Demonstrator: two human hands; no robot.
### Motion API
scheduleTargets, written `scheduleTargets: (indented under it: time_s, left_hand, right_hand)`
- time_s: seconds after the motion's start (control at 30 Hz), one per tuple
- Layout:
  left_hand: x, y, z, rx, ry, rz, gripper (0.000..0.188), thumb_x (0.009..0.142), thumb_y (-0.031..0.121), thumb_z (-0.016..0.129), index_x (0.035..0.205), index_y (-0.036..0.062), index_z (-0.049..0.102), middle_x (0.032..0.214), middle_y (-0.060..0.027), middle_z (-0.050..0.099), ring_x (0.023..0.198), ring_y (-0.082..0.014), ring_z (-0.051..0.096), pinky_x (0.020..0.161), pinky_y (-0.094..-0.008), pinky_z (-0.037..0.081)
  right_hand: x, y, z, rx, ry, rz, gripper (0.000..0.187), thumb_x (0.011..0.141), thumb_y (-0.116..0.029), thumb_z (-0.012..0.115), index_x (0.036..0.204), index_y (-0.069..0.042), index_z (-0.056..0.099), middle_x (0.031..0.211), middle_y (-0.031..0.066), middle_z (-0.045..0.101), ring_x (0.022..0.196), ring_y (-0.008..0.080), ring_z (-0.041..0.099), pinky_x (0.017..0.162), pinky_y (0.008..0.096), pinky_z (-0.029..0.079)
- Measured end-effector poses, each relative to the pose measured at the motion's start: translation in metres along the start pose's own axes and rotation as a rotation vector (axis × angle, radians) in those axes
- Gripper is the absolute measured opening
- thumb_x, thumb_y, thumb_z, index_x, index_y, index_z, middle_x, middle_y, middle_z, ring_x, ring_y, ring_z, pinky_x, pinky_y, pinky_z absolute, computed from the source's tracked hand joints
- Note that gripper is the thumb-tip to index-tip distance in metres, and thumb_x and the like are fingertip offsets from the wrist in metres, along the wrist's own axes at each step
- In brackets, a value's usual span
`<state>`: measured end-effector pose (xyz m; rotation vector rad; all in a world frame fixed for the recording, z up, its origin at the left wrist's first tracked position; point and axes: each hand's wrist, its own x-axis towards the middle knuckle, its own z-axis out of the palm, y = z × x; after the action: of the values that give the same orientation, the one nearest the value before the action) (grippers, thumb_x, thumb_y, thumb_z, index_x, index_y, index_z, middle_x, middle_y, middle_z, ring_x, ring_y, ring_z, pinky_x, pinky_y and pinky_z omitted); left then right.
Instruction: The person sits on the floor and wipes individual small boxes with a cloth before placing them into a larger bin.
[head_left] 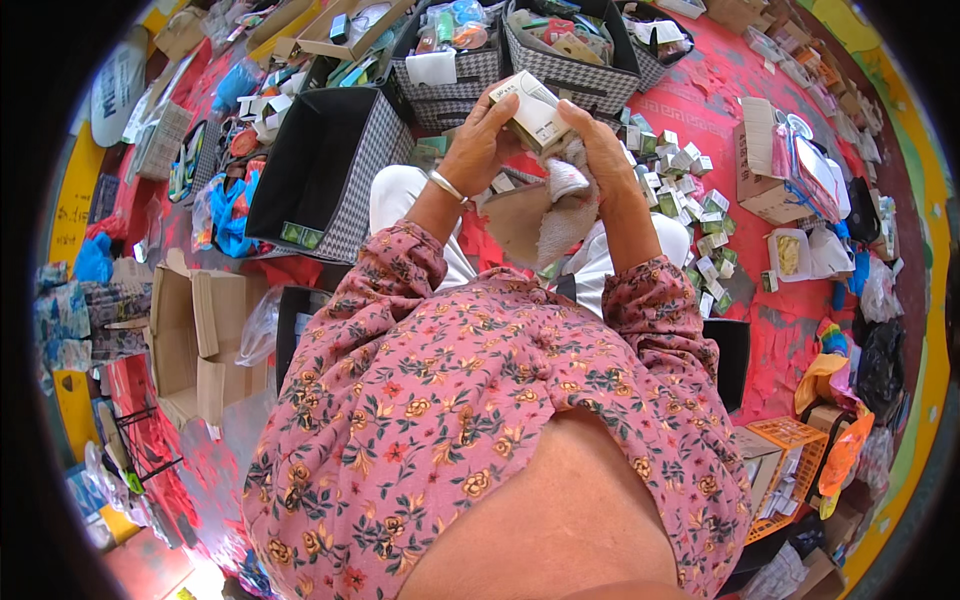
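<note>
Past pink floral-print shirt (pixel 480 390): pinching white oblong cardboard box (pixel 538 112) between left hand (pixel 480 148) and right hand (pixel 608 158), long axis slanting down-right, with crumpled grey-white cloth (pixel 565 215) nearer right.

Arms (pixel 634 222) stretch forward, left grip (pixel 480 140) and right grip (pixel 604 152) near each other, both curled
</note>
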<state>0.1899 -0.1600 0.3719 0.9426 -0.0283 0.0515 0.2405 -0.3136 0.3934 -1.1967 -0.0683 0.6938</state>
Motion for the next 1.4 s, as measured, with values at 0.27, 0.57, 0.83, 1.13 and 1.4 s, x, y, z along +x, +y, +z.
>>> scheduleTargets:
  time_s: [0.27, 0.57, 0.83, 1.13, 1.4]
  left_hand:
    - [0.008, 0.008, 0.009, -0.259, 0.186, -0.139, 0.032, 0.086, 0.023, 0.044, 0.110, 0.0016, 0.047, 0.108, -0.0111, 0.055, 0.099, -0.0230, 0.055, 0.083, -0.0387, 0.046]
    - [0.006, -0.015, 0.022, -0.540, 0.129, -0.220, 0.029, 0.084, 0.028, 0.048, 0.105, 0.0087, 0.054, 0.098, -0.0050, 0.060, 0.090, -0.0199, 0.058, 0.076, -0.0347, 0.050]
    - [0.001, 0.009, 0.015, -0.374, 0.166, -0.303, 0.031, 0.082, 0.026, 0.055, 0.104, 0.0045, 0.052, 0.095, -0.0071, 0.060, 0.083, -0.0200, 0.061, 0.058, -0.0277, 0.053]
    - [-0.005, 0.004, 0.006, 0.306, 0.034, -0.074, 0.035, 0.083, 0.020, 0.055, 0.112, 0.0039, 0.046, 0.099, -0.0060, 0.057, 0.084, -0.0161, 0.060, 0.069, -0.0303, 0.052]
    - [0.005, -0.008, -0.019, -0.236, 0.307, -0.034, 0.028, 0.087, 0.024, 0.049, 0.108, 0.0058, 0.047, 0.101, -0.0075, 0.057, 0.088, -0.0220, 0.059, 0.075, -0.0395, 0.050]
  right_hand:
    - [-0.008, -0.037, -0.019, -0.342, 0.545, -0.882, 0.028, 0.088, -0.024, 0.048, 0.082, 0.001, 0.058, 0.069, 0.0031, 0.057, 0.064, 0.0084, 0.051, 0.057, 0.0233, 0.040]
    - [-0.001, -0.021, 0.035, -0.901, 0.425, -1.480, 0.016, 0.071, -0.018, 0.061, 0.079, -0.005, 0.058, 0.078, 0.0124, 0.054, 0.074, 0.0305, 0.053, 0.067, 0.0384, 0.042]
    - [0.041, -0.050, -0.036, -0.246, 0.501, -0.788, 0.023, 0.081, -0.020, 0.056, 0.079, 0.002, 0.061, 0.069, 0.0065, 0.061, 0.061, 0.0119, 0.056, 0.055, 0.0263, 0.045]
    - [0.031, -0.041, 0.019, -1.411, -0.025, -1.256, 0.017, 0.079, -0.024, 0.053, 0.081, -0.008, 0.060, 0.084, 0.0101, 0.057, 0.076, 0.0249, 0.058, 0.064, 0.0352, 0.045]
    - [0.047, -0.006, -0.049, -0.253, 0.147, -0.273, 0.042, 0.083, -0.042, 0.055, 0.093, -0.001, 0.059, 0.074, 0.0073, 0.061, 0.063, 0.0119, 0.057, 0.055, 0.0229, 0.046]
